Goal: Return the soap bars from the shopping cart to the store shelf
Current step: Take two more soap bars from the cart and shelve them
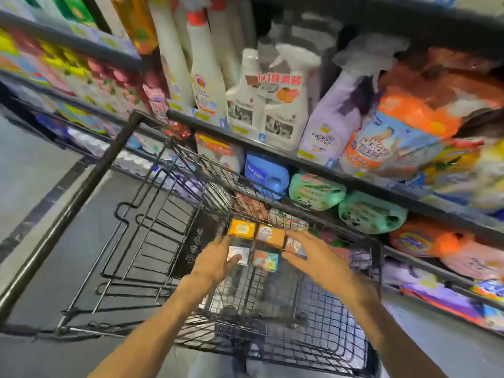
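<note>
Several small soap bars lie in the far right corner of the black wire shopping cart (152, 236). An orange bar (242, 228) and a brown-orange one (271, 235) sit at the back. In front of them lie a white bar (240, 252) and a peach-and-teal bar (266, 261). My left hand (218, 257) reaches in with its fingers spread, fingertips touching the white bar. My right hand (308, 255) curls its fingers around a bar with a pale picture (296, 245) at the right. The store shelf (313, 165) runs diagonally just beyond the cart.
The shelf holds white spray bottles (283, 115), a blue jug (266, 173), green refill pouches (316, 190) and orange packs (425, 241). The cart's thick black handle bar (90, 186) slants along the left. Grey floor (32, 165) lies to the left.
</note>
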### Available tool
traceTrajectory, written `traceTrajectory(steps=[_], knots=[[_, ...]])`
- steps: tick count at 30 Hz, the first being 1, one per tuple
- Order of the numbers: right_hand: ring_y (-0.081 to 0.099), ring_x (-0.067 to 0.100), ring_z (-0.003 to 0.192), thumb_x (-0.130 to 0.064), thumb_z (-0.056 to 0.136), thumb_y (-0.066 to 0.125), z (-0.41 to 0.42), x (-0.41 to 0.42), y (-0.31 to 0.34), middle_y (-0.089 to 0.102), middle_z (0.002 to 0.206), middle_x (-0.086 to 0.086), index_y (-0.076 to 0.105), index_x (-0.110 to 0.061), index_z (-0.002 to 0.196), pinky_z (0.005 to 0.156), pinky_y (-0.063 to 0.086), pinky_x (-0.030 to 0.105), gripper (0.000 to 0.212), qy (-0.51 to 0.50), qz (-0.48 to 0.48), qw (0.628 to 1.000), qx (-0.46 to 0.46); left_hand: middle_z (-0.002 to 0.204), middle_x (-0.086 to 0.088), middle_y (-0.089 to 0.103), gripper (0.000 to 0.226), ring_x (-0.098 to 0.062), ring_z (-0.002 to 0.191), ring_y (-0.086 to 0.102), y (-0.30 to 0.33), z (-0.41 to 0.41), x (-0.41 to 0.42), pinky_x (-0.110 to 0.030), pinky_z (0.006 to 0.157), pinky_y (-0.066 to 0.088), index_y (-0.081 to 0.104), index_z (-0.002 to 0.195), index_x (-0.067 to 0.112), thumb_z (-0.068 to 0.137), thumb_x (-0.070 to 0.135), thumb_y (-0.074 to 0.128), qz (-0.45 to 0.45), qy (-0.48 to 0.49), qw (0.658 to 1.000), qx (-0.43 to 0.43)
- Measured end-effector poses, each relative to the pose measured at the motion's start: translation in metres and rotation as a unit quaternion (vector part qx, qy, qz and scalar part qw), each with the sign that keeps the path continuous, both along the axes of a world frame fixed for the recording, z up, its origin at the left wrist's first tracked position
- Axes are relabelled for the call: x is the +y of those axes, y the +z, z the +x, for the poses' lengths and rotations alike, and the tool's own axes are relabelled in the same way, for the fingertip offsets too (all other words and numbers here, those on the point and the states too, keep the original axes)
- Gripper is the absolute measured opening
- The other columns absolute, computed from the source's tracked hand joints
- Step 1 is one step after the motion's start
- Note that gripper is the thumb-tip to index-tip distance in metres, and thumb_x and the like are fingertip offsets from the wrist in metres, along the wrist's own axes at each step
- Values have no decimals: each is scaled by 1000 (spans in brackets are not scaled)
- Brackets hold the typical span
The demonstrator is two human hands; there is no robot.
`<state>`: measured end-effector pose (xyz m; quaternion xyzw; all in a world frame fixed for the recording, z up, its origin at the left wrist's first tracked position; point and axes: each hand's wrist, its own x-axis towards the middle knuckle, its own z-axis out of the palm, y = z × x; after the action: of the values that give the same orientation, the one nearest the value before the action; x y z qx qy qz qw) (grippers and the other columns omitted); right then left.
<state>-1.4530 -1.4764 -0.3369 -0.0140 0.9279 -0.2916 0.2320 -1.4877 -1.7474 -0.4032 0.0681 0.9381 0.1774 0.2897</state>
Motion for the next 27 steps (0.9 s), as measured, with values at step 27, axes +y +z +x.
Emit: traceTrajectory(steps=[27], knots=[[56,11,123,-49,95,61,14,-32,-227,60,135,-9,54,-29,137,101,48,36,47,-203,-36,968,-140,97,-3,66,60,-25,87,64,-270,-40,-4,-39,79,56,56,106,15,62,29,96,101,256,959,-73]])
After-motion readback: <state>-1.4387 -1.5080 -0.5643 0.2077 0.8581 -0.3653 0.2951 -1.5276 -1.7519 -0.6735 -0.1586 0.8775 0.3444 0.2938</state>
